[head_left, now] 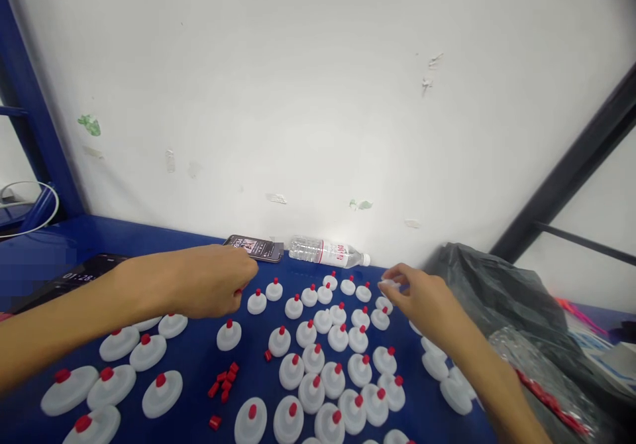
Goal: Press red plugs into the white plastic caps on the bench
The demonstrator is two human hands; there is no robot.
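My left hand is closed in a pinch above the left-middle of the blue table. A bit of red shows at its fingertips, seemingly a small red cap. Just below it stands a white round lid with a red cap on its spout. At the right, my right hand pinches a white lid between thumb and fingers, partly hidden by them. Several red-tipped white lids crowd the table between and below my hands. Loose red caps lie in a small group nearer me.
A clear plastic bottle lies by the wall, beside a phone. Another dark screen shows digits at the left. More white lids lie under my right forearm. A black plastic bag and a clear bag of red caps are on the right.
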